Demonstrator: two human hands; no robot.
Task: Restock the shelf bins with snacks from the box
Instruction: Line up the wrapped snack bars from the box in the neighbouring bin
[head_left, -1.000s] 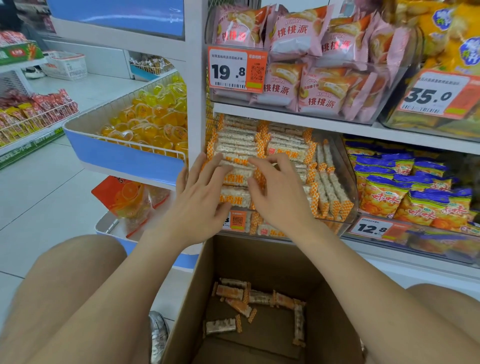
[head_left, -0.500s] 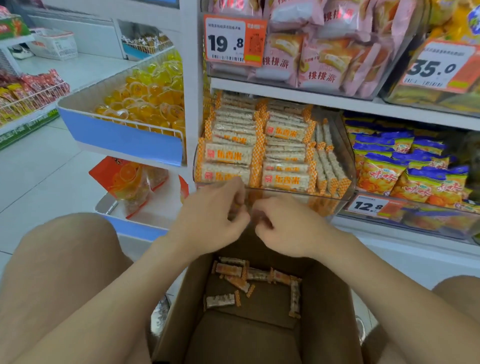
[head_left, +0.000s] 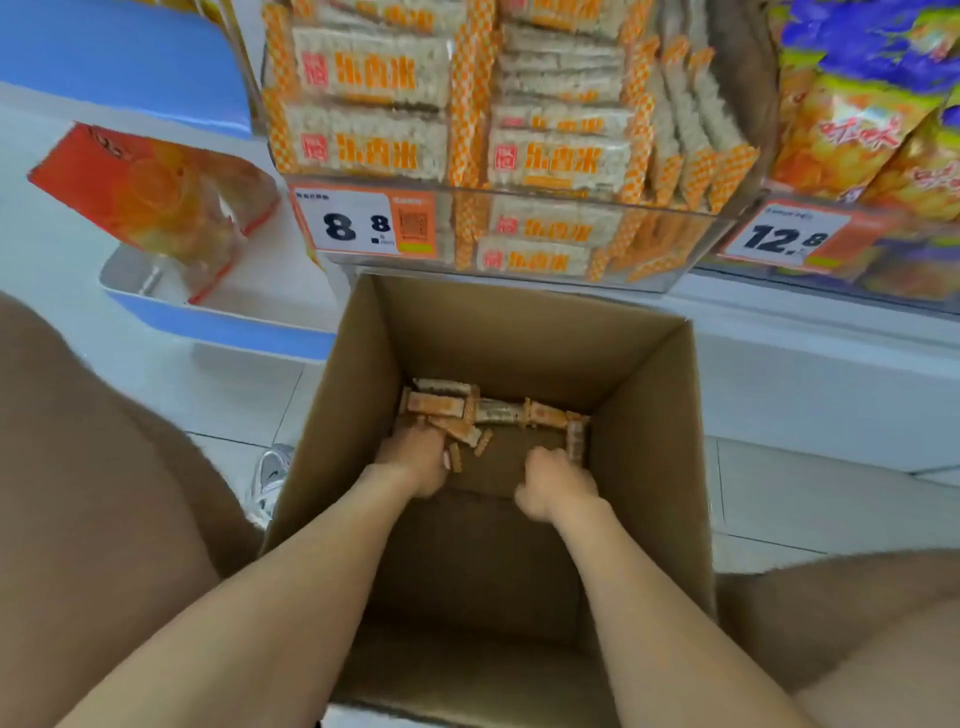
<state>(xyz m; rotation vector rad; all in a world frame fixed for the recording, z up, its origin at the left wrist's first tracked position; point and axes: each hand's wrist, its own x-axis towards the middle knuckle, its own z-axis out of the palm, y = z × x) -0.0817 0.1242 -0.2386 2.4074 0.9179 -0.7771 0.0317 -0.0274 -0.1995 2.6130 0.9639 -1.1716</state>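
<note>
snack bars (head_left: 493, 414), flat crinkle-edged packets, lie in a cardboard box (head_left: 519, 332).

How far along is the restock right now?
Done: the shelf bin holds stacked packs above its rim. In hand: left hand and right hand are both down in the box at the loose packs; whether either grips one is unclear. Left: those few packs on the box floor.

Orange bag (head_left: 150, 197) in blue-fronted tray (head_left: 218, 327)
</note>
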